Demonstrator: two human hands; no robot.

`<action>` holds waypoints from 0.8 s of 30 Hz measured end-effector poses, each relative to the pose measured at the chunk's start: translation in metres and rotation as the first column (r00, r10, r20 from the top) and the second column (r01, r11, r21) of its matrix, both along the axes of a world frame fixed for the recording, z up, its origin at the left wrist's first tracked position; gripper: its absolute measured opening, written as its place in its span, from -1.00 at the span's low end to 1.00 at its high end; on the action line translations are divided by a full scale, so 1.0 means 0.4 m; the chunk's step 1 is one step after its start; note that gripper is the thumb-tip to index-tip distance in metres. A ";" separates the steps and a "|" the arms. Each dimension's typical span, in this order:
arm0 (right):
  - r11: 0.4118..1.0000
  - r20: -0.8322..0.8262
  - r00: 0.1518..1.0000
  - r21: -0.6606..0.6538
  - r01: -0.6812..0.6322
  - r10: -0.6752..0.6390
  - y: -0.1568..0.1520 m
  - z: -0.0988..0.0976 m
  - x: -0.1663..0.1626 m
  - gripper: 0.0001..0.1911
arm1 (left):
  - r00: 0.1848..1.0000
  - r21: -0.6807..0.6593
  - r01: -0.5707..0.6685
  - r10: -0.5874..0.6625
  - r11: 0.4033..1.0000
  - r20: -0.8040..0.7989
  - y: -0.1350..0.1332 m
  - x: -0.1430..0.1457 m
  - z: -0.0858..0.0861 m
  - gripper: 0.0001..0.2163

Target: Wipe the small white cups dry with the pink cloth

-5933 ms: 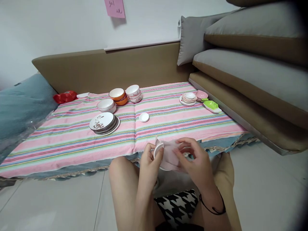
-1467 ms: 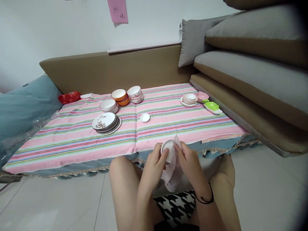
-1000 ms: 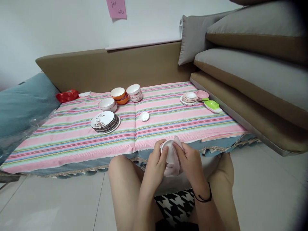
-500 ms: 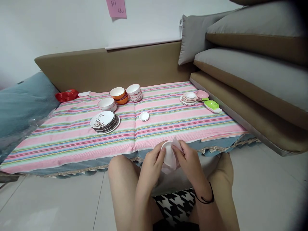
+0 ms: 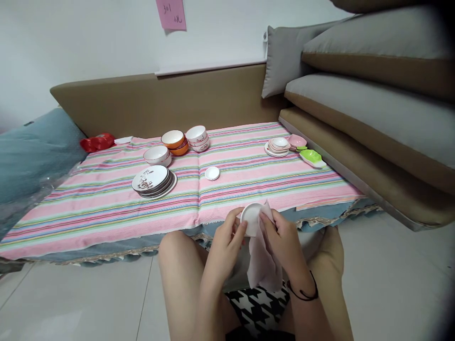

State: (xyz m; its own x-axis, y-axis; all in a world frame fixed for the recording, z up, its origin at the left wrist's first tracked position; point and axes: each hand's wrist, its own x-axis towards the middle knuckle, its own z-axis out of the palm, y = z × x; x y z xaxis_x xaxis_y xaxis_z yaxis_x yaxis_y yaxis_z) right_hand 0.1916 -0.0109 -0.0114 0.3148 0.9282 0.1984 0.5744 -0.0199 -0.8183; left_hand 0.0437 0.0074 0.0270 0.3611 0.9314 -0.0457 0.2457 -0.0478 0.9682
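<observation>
A small white dish (image 5: 250, 219) is held over my lap, tilted so that its inside faces me. My left hand (image 5: 232, 232) grips its left rim, thumb on the near side. A pale pink cloth (image 5: 263, 265) hangs down from my right hand (image 5: 279, 232), which pinches it against the dish's right edge. Part of the dish is covered by the cloth and my fingers. Beyond my hands, another small white dish (image 5: 212, 173) rests on the striped cloth (image 5: 234, 189).
Patterned plates (image 5: 151, 179) are stacked at the left, with a white bowl (image 5: 157, 155), orange bowls (image 5: 173, 139) and white bowls (image 5: 197, 137) behind. Small dishes (image 5: 279, 146), a pink bowl (image 5: 297, 141) and a green dish (image 5: 312, 157) sit at the right, beside stacked cushions (image 5: 369, 99).
The pink cloth has come away from the dish's underside and now hangs loose below my right hand. More of the dish's inside shows, and both hands have shifted slightly right.
</observation>
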 end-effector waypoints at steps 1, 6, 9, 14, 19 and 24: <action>1.000 -0.009 1.000 0.004 -0.015 0.015 0.000 0.001 -0.001 -0.66 | 1.000 0.010 -0.003 0.003 1.000 0.000 0.001 0.001 0.001 -0.67; 0.998 -0.014 0.998 -0.007 -0.065 0.065 -0.001 -0.001 -0.006 -0.66 | 0.999 0.064 0.003 -0.001 0.998 -0.035 0.012 -0.009 -0.004 -0.73; 0.991 0.001 0.992 -0.052 -0.124 0.124 -0.002 -0.008 -0.003 -0.59 | 0.993 0.083 0.046 -0.037 0.995 -0.115 0.017 -0.020 -0.008 -0.73; 0.993 -0.045 0.994 -0.053 -0.104 0.102 -0.004 -0.006 -0.004 -0.54 | 0.996 0.052 0.044 -0.040 0.998 -0.077 0.011 -0.017 -0.010 -0.74; 0.998 -0.091 0.995 -0.050 0.042 -0.046 -0.003 0.004 -0.020 -0.57 | 0.999 -0.034 -0.028 0.027 0.999 -0.039 -0.001 -0.002 -0.022 -0.70; 1.000 -0.067 0.998 -0.025 -0.019 0.017 -0.004 0.009 -0.021 -0.64 | 0.992 0.042 -0.041 0.046 0.998 -0.115 0.005 -0.007 -0.025 -0.80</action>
